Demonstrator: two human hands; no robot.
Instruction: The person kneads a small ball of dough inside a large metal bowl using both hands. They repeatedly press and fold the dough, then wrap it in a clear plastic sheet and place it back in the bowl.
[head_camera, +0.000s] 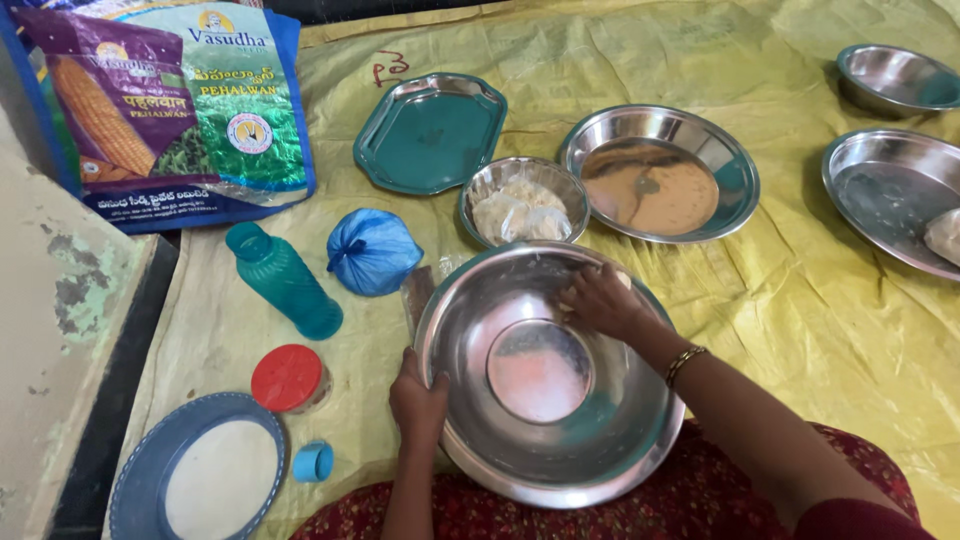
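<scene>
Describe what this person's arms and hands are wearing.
Both forearms are bare. The right hand has a thin gold-coloured bangle at the wrist. The left hand shows no jewellery in this view. A dark red sleeve edge shows high on the right arm.

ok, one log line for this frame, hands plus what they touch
left hand: grips rim | steel basin: tilted on lap | right hand: inside basin at far wall, on something pale | nearby: dough bowl

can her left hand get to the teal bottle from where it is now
Probably yes. The left hand grips the big steel bowl's near rim, and the teal bottle lies on the mat to its upper left with only bare mat between. It would have to let go first.
</scene>
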